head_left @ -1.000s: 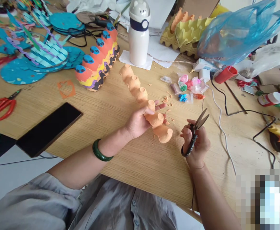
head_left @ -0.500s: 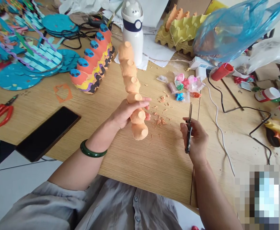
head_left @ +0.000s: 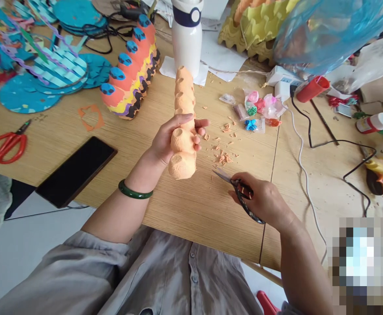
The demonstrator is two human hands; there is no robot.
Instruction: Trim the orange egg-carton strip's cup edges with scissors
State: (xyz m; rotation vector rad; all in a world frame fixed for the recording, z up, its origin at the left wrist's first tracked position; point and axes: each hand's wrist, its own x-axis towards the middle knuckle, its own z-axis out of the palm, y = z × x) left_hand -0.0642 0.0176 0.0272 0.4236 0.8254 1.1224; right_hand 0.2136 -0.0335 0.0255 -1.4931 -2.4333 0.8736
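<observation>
Scissors (head_left: 243, 203) and orange egg-carton strip (head_left: 182, 141), one to each hand, head view.
At the centre of the frame, the left hand (head_left: 163, 140) wraps the strip, thumb over its front and fingertips showing past its right edge; right of centre, the right hand (head_left: 268, 199) has its fingers curled closed about the black scissor handles (the blades point left, apart from the strip), just below orange scraps (head_left: 224, 158) on the table (head_left: 191, 205).

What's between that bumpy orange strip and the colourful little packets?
In the head view, orange scraps lie scattered on the table between them; fingertips of the left hand poke out beside the strip.
</observation>
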